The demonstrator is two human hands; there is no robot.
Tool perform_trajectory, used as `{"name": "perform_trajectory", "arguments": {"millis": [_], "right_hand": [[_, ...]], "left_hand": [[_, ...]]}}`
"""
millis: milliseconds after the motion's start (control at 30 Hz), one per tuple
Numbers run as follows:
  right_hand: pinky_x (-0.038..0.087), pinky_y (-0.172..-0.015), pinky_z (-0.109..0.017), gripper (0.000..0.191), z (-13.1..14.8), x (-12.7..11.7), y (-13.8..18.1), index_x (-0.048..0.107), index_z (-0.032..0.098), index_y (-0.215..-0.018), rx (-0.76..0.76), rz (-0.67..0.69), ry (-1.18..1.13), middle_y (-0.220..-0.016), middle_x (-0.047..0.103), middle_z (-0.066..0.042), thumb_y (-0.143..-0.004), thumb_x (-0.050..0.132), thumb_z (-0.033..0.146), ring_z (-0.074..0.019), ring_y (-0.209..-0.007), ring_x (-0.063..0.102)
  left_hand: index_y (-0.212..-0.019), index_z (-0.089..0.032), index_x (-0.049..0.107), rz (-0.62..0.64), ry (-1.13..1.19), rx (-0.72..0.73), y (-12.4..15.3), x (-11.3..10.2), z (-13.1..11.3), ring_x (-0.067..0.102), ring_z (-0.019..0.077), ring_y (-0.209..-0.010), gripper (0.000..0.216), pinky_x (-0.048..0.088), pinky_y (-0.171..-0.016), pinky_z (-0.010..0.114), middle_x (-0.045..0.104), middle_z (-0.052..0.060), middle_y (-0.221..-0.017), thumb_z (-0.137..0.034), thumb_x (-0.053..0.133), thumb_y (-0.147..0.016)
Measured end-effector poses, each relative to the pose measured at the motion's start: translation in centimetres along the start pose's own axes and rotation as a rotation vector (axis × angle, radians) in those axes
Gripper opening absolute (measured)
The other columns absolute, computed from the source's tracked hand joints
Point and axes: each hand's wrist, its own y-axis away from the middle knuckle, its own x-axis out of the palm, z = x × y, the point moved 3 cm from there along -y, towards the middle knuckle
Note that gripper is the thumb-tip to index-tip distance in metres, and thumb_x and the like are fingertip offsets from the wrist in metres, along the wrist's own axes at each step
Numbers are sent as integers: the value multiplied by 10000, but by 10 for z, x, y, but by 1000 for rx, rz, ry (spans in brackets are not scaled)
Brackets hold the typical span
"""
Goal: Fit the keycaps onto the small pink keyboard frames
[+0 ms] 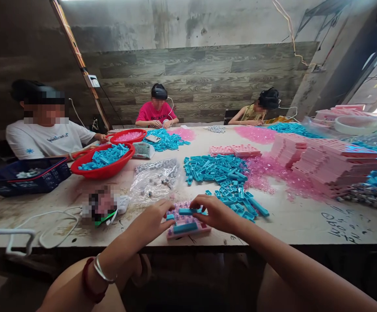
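At the near table edge lies a pink plastic tray (172, 236) with rows of small clear-pink pieces in it. A long blue plastic bar (185, 227) rests along the tray's near side. My right hand (216, 212) pinches another long blue bar (185, 212) above the tray's middle, thumb below and fingers over its right end. On the tray's left side, my left hand (157, 217) has thumb and forefinger closed around a small blue plastic piece (170, 216). My fingers hide part of the tray.
Blue pieces (212, 169) lie heaped beyond the tray, with pink pieces (269, 173) and stacked pink trays (334, 164) to the right. A clear plastic bag (157, 177), red basin (102, 169) and white cable (58, 214) lie left. Three people sit around the table; another hand shows far right.
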Motion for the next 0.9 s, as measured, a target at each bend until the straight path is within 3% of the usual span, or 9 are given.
{"name": "perform_trajectory", "arguments": {"millis": [200,433,633,800,900], "right_hand": [[432,-685,-254,88,26,21,-4,585,146,-822,-52,9,45,-829,609,-57,-757,574,89,-155,-765,555],[439,-694,-251,114,21,32,-10,611,141,-799,-48,55,63,-806,621,-60,-734,574,54,-159,-771,569],[438,-679,-222,138,20,34,-9,641,150,-738,-164,49,45,-794,620,-59,-773,540,63,-137,-757,577],[453,-744,-272,125,20,33,0,649,149,-811,-283,37,98,-837,621,-77,-813,546,221,-160,-798,574],[447,-821,-314,212,21,38,8,631,133,-903,-380,-13,157,-863,623,-92,-807,554,305,-183,-856,559]], "left_hand": [[-918,-198,582,47,104,60,3,2,1,554,171,-884,111,428,-790,280,612,21,-932,-221,517,-832],[-819,-174,589,18,79,33,5,14,9,550,174,-884,73,418,-775,272,604,25,-910,-160,518,-811],[-730,-183,656,49,74,20,5,19,13,556,136,-809,225,414,-748,234,595,17,-858,-92,460,-793],[-757,-181,657,88,-25,72,9,20,3,551,142,-790,268,426,-735,241,578,39,-852,-106,403,-799],[-817,-151,626,78,-160,95,15,23,-7,545,175,-762,247,446,-702,288,555,84,-880,-134,380,-799]]}}
